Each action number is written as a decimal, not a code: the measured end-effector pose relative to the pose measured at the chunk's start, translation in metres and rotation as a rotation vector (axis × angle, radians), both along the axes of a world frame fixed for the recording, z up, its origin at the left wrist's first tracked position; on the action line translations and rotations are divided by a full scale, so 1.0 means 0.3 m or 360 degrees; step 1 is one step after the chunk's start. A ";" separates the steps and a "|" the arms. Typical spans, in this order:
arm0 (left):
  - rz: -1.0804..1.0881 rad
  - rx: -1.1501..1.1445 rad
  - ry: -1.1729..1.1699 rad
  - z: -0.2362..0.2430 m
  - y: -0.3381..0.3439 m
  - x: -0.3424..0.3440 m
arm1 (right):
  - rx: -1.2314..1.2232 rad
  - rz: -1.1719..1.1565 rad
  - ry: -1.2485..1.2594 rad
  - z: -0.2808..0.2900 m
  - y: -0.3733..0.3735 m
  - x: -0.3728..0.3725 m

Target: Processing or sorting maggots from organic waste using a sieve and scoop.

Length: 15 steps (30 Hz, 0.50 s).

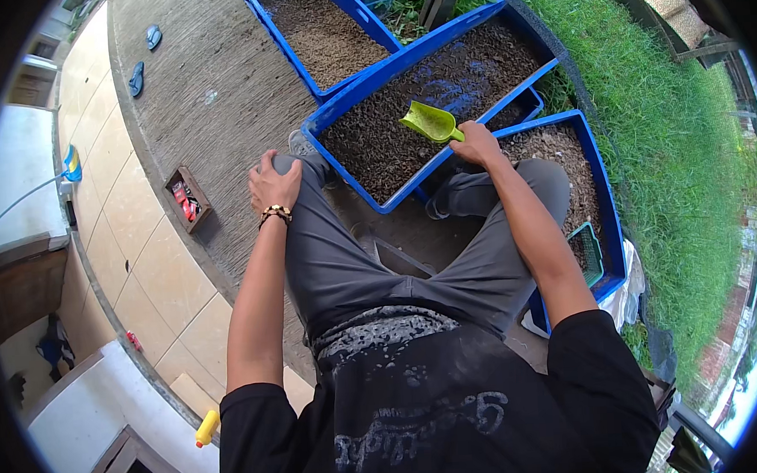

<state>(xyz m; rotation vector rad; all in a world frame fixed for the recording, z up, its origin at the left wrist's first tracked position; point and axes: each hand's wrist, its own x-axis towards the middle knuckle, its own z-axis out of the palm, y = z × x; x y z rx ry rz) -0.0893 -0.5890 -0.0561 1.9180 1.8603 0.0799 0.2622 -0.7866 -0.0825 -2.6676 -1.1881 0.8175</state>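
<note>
My right hand (pixel 477 145) is closed round the handle of a yellow-green scoop (pixel 430 121). The scoop hangs over a long blue tray (pixel 361 190) that holds dark brown, crumbly material (pixel 374 151). Blue patches of the tray's bottom show through at its far part. On my left knee rests my left hand (pixel 275 185), its fingers spread and holding nothing; a beaded bracelet (pixel 275 214) circles that wrist. Whether the scoop touches the material, I cannot tell.
A second blue tray (pixel 324 91) with lighter brown grains stands beyond. Another blue tray (pixel 615 224) beside my right leg contains pale material and a green mesh basket (pixel 586 252). A wooden box (pixel 187 199) with red items sits left; sandals (pixel 137 80) lie farther off. Grass (pixel 646 120) borders the right.
</note>
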 end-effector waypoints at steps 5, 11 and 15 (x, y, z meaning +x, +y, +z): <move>0.0010 -0.0012 -0.0013 0.005 -0.004 0.001 | 0.0015 0.0015 -0.0027 0.002 0.004 -0.005; -0.0080 -0.0075 0.0164 0.036 0.023 0.044 | 0.0068 -0.0024 0.0048 -0.036 -0.001 0.014; -0.0089 -0.0167 0.0251 -0.009 0.094 0.046 | 0.0201 0.0085 0.0106 -0.070 -0.012 0.009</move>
